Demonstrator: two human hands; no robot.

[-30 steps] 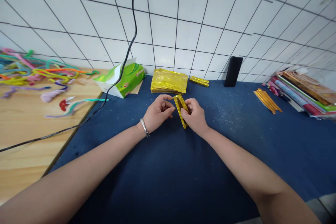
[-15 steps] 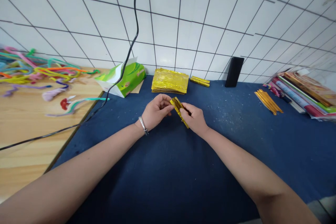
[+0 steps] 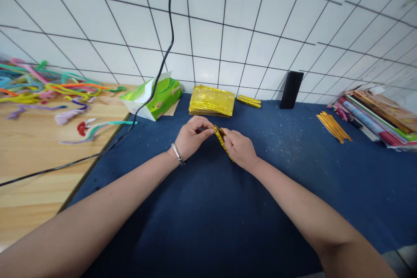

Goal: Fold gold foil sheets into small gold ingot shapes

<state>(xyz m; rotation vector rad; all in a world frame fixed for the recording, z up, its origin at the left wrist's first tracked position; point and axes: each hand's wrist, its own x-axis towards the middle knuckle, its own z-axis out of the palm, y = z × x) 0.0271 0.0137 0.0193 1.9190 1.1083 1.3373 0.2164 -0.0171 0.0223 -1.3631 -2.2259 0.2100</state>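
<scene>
The foil strip [image 3: 220, 138] is held in the air over the middle of the blue cloth [image 3: 202, 217], nearer its far edge than its near one. The left hand [image 3: 192, 138] pinches the strip's upper end between thumb and forefinger, the other fingers curled. The right hand [image 3: 241, 147] grips its right side, thumb on the near face, fingers closed round it.

The strip is already folded long and narrow; its sides look pressed nearly together, so this piece seems well along, though not yet set down. At the cloth's far edge, right of centre, lies a small gold bar [image 3: 249, 101], apparently folded. Left of it, by the same edge, the foil stack [image 3: 211, 100] lies flat, so most sheets there look unworked. Towards the far right corner lie flat gold strips [image 3: 333, 127], beside the books [image 3: 379, 115]; whether they count as finished is unclear.

The right hand hides much of the strip, and its inner folds cannot be made out. The left hand's curled fingertips are partly hidden. The books are cut off at the right.
</scene>
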